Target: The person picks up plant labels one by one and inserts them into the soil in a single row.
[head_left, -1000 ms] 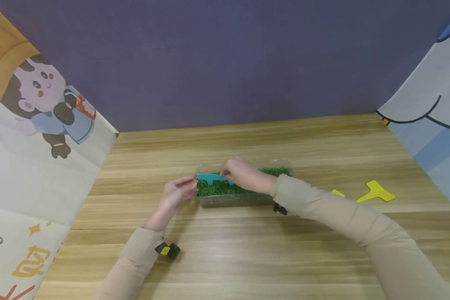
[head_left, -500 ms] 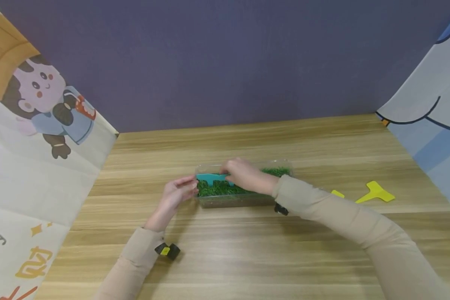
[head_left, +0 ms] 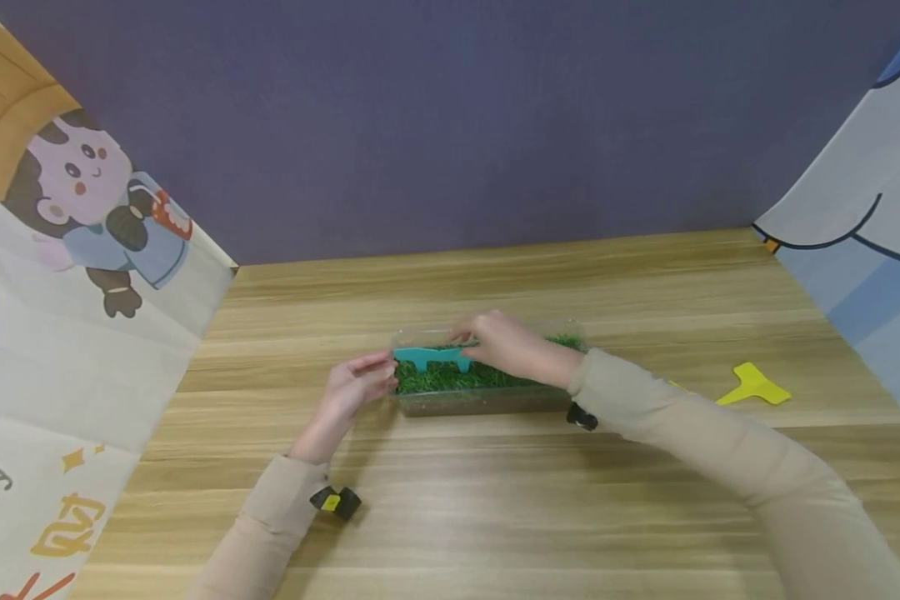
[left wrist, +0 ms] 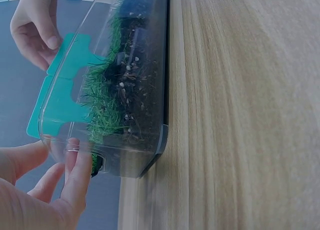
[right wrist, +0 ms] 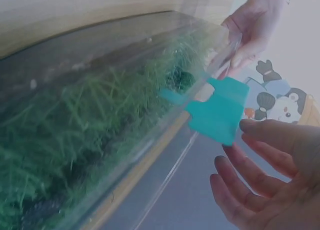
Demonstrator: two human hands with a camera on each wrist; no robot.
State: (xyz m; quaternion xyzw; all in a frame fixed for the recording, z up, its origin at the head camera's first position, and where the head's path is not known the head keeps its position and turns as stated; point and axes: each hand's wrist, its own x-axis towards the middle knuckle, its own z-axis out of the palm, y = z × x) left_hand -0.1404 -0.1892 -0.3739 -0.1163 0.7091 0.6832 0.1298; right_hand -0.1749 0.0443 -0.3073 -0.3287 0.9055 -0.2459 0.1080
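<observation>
A clear plastic planter box (head_left: 487, 404) holds dark soil and green grass (head_left: 438, 382). Two teal T-shaped plant labels stand side by side in the grass: the left label (left wrist: 56, 107) and the right label (right wrist: 222, 110). My left hand (head_left: 350, 390) is at the planter's left end, with its fairly straight fingers against the clear wall. At the right label's outer edge is my right hand (head_left: 516, 346). Its thumb (right wrist: 270, 131) lies close to that edge, and the fingers are spread apart around it; whether they touch it is hard to tell.
A yellow T-shaped plant label (head_left: 753, 385) lies on the wooden table (head_left: 450, 500) to the right. The right sleeve (head_left: 645, 408) mostly covers a second yellow piece. A dark blue wall (head_left: 480, 125) stands behind the table.
My right hand has shifted a little to the right and its fingers have loosened, showing more of the right teal label. My left hand and the planter have stayed in place.
</observation>
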